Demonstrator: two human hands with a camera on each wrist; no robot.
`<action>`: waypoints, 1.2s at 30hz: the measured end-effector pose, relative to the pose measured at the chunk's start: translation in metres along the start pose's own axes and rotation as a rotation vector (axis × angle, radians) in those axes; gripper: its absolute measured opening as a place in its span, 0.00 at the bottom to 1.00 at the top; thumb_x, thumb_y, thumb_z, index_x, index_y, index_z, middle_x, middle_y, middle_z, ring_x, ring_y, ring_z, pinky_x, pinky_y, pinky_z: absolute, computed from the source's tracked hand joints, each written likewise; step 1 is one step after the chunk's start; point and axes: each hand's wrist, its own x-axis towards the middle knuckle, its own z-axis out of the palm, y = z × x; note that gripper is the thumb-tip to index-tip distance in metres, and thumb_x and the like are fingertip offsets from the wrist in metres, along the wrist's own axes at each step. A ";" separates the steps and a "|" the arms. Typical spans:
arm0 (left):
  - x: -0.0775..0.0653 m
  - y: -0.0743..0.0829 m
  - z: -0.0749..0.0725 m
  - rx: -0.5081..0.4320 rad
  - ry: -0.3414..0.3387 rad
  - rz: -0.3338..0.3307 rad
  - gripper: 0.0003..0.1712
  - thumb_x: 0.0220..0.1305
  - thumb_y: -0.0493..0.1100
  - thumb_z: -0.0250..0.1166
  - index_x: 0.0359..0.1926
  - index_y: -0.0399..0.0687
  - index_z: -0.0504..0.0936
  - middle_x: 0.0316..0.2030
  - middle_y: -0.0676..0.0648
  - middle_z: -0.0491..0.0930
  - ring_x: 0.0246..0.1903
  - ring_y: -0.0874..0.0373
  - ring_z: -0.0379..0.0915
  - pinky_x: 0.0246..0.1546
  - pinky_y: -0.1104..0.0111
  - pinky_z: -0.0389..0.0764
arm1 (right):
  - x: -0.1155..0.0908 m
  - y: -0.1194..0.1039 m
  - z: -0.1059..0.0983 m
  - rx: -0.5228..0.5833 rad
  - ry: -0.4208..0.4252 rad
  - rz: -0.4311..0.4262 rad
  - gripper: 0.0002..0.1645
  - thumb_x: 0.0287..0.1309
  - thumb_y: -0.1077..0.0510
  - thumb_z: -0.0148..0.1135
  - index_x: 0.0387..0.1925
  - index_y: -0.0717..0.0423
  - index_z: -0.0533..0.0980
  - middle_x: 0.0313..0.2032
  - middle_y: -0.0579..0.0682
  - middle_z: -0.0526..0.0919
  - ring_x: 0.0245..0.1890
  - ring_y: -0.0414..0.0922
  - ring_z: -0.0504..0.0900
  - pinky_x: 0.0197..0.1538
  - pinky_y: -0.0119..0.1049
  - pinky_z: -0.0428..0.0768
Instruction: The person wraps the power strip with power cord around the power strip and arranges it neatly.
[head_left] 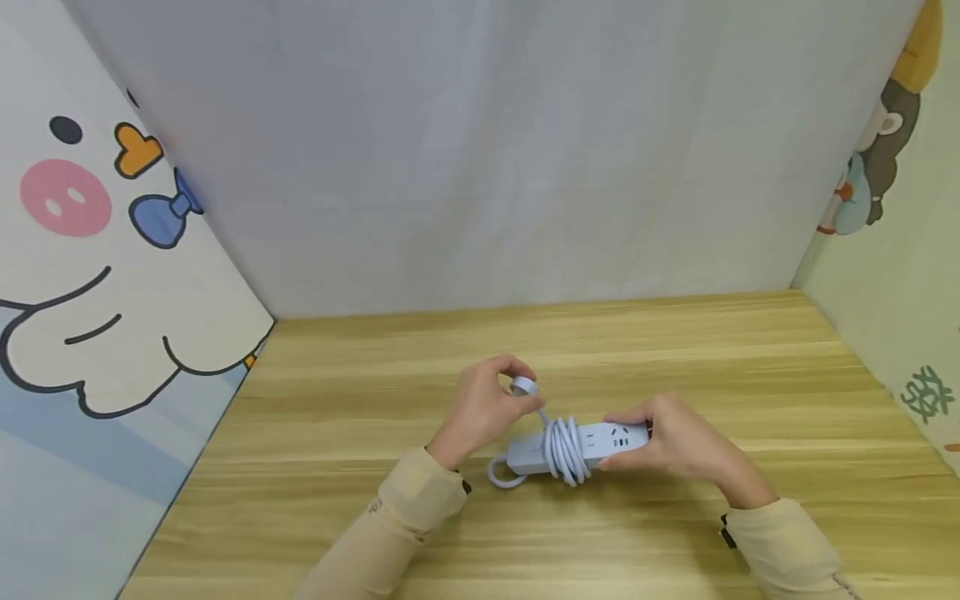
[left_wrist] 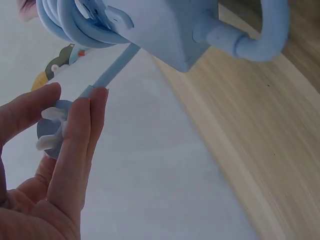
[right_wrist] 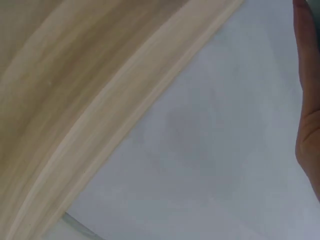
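A pale blue power strip (head_left: 528, 454) has its cord (head_left: 567, 451) wound in several turns around its middle. My right hand (head_left: 678, 442) grips the strip's right end, thumb on the near side and fingers on the far side. Between the thumb and fingers of my left hand (head_left: 487, 408) is the round plug (head_left: 524, 386), held above the strip's left part. In the left wrist view the plug (left_wrist: 51, 131) shows pale prong covers, and a straight length of cord runs from it to the coil. Only an edge of my right hand (right_wrist: 310, 110) shows in the right wrist view.
The strip is over a wood-grain table (head_left: 360, 383). A pale grey wall covering (head_left: 525, 167) rises behind the table's back edge. Panels with cartoon pictures stand on both sides, a white duck (head_left: 142, 308) on the left one.
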 end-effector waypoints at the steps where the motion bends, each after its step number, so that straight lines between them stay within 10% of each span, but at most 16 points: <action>1: -0.001 0.002 -0.001 -0.003 0.005 0.003 0.11 0.59 0.41 0.75 0.43 0.48 0.84 0.45 0.46 0.82 0.20 0.63 0.76 0.21 0.71 0.77 | 0.000 0.000 -0.001 -0.002 0.010 0.012 0.40 0.46 0.43 0.81 0.52 0.67 0.83 0.36 0.52 0.90 0.27 0.33 0.80 0.29 0.29 0.82; 16: -0.010 0.001 -0.003 -0.194 0.053 -0.057 0.13 0.63 0.45 0.73 0.45 0.46 0.82 0.46 0.42 0.84 0.34 0.50 0.88 0.36 0.65 0.88 | -0.002 -0.004 -0.004 -0.062 0.132 0.022 0.40 0.43 0.43 0.83 0.53 0.66 0.83 0.41 0.58 0.90 0.32 0.37 0.84 0.32 0.28 0.84; 24: 0.007 -0.021 -0.004 -0.431 -0.030 -0.172 0.18 0.65 0.43 0.71 0.52 0.38 0.82 0.43 0.35 0.86 0.32 0.51 0.88 0.41 0.56 0.89 | 0.002 0.007 -0.001 -0.064 0.159 0.047 0.43 0.42 0.41 0.82 0.53 0.66 0.82 0.42 0.60 0.90 0.32 0.39 0.83 0.32 0.28 0.83; 36: 0.024 -0.034 -0.005 -0.374 -0.051 -0.297 0.18 0.67 0.49 0.69 0.49 0.40 0.86 0.36 0.43 0.87 0.22 0.59 0.84 0.33 0.62 0.89 | 0.003 0.024 0.000 -0.041 0.142 0.060 0.42 0.44 0.43 0.82 0.54 0.67 0.82 0.46 0.61 0.89 0.35 0.40 0.83 0.34 0.28 0.83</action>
